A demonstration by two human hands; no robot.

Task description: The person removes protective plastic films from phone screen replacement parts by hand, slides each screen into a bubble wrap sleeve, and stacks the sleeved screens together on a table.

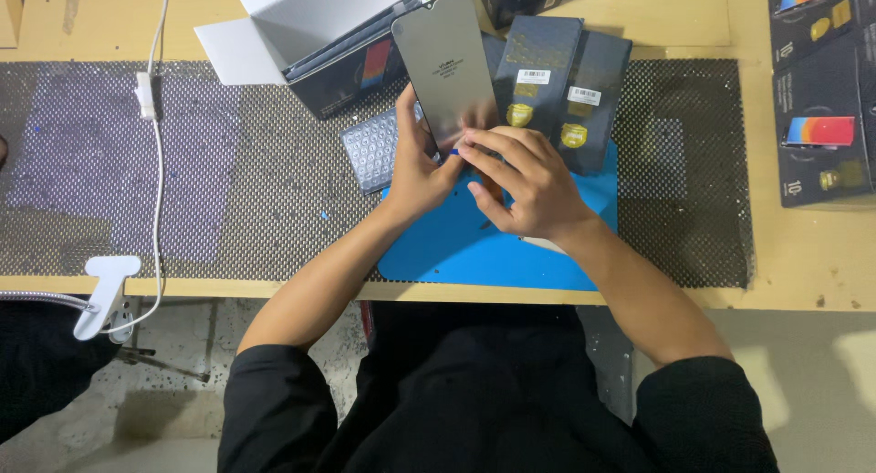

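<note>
Your left hand (pixel 415 167) holds the dark glass screen protector (pixel 447 67) upright by its lower edge, above the blue mat (pixel 511 249). Your right hand (pixel 525 181) pinches a small blue tab (pixel 454 151) at its base, fingers narrow. Treat the sheet as thin, stiff, slippery and fragile; grip the edges only. Two dark flat packages (pixel 557 81) with white labels and gold seals lie just behind on the tabletop (pixel 803 254).

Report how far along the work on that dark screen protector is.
Done: the dark screen protector is out of its sleeve. In hand: the left hand holds it tilted up while the right hand pinches a small blue tab at its lower edge. Left: two dark flat packs lie unopened beside the blue mat.
</note>
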